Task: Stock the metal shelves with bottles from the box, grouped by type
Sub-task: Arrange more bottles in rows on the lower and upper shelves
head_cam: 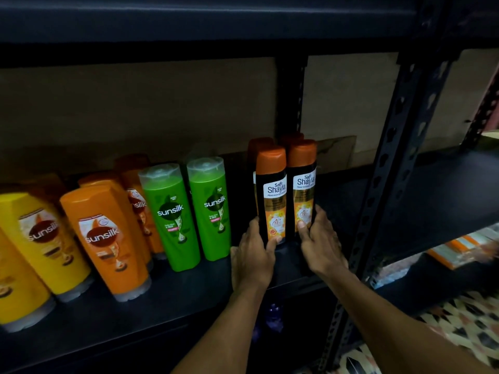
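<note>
Dim metal shelf (162,306) in the head view, plain wall behind it. Your left hand (252,249) grips the left black bottle (271,195) low down, thumb across the label. Your right hand (322,238) holds the right black bottle (303,184) the same way, fingers (320,215) curled round its side, so neither hand is loose.

Both bottles stand upright, long axis vertical, each dead at 12 o'clock from its own hand. They're side by side, touching or near enough. Can't tell if the bases are down on the shelf yet. Two more orange caps (259,143) sit right behind them at 12. The green bottles (172,211) are at 9 o'clock with a gap, and the shelf post (391,157) is at 3.

My guess is you need a straight push toward 12 to close up on that back row, both hands level so nothing tips.
</note>
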### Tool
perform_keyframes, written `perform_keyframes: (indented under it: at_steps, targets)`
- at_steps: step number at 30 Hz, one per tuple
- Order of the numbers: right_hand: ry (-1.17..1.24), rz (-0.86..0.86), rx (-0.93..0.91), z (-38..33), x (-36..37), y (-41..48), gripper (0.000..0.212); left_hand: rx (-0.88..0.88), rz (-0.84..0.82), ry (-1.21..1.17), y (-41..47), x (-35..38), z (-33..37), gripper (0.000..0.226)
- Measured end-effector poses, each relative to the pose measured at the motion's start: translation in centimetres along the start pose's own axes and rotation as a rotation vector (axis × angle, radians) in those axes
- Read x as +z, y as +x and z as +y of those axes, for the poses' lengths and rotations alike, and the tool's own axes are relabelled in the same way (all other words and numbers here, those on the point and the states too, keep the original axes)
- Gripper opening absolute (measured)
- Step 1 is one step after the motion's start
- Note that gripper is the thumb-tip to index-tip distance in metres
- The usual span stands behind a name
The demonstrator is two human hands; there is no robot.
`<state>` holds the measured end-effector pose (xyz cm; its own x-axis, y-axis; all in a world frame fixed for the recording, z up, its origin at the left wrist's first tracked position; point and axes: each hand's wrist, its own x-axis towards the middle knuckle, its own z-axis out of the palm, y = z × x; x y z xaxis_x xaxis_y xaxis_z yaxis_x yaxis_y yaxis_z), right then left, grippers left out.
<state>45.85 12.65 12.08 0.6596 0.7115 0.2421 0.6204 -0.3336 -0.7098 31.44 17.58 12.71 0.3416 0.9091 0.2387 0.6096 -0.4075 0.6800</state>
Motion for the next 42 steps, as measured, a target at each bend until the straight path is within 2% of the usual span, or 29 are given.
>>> perform_keyframes:
  at_steps: [16,24,34,42]
  targets:
    - [0.056,0.035,-0.007,-0.2,-0.2,0.0,0.056,0.004,-0.001,0.028,0.2,0.3,-0.2,0.052]
    - [0.164,-0.013,0.044,-0.1,-0.7,0.7,0.042,0.01,-0.009,0.045,0.1,0.1,-0.1,0.051]
    - [0.117,-0.042,0.08,0.1,-0.4,0.9,0.045,-0.003,-0.018,0.052,0.1,0.1,0.0,0.052]
    - [0.114,0.0,0.082,0.1,-0.2,0.7,0.037,-0.014,-0.018,0.048,0.2,0.3,-0.2,0.057]
